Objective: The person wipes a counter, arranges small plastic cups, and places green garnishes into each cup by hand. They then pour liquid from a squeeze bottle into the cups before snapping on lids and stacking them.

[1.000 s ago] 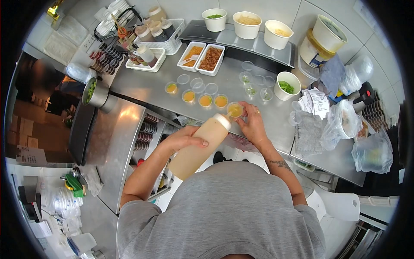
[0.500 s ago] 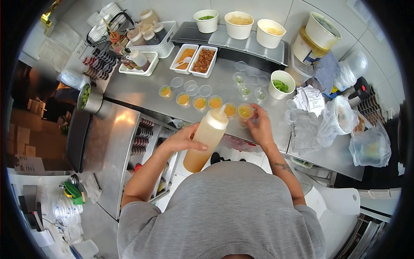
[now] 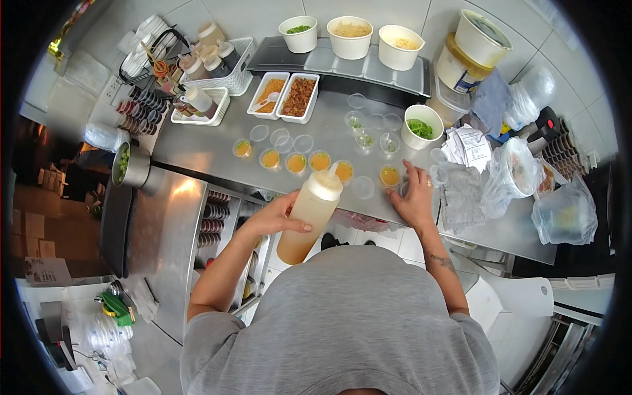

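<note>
My left hand (image 3: 282,216) is wrapped around a squeeze bottle (image 3: 308,220) with a pale cap and amber liquid, tilted with its nozzle toward the small cups. Beside a small clear cup of orange-yellow sauce (image 3: 390,176), my right hand (image 3: 416,197) rests at the counter with fingers apart, fingertips just right of the cup. A clear round lid (image 3: 362,187) lies left of that cup. Several matching sauce cups (image 3: 296,162) stand in a row farther left. Behind the right hand are small cups with green bits (image 3: 365,139).
A white bowl of chopped greens (image 3: 420,126) stands on the steel counter (image 3: 210,148). White trays of toppings (image 3: 297,97) sit toward the back, below a shelf with several bowls (image 3: 350,38). Receipts (image 3: 469,146), a grey towel (image 3: 463,197) and plastic bags (image 3: 563,207) lie at right.
The small sauce cup has shifted right along the counter, and my right hand has let go of it, fingers spreading. The bottle stays in my left hand, nearly unmoved.
</note>
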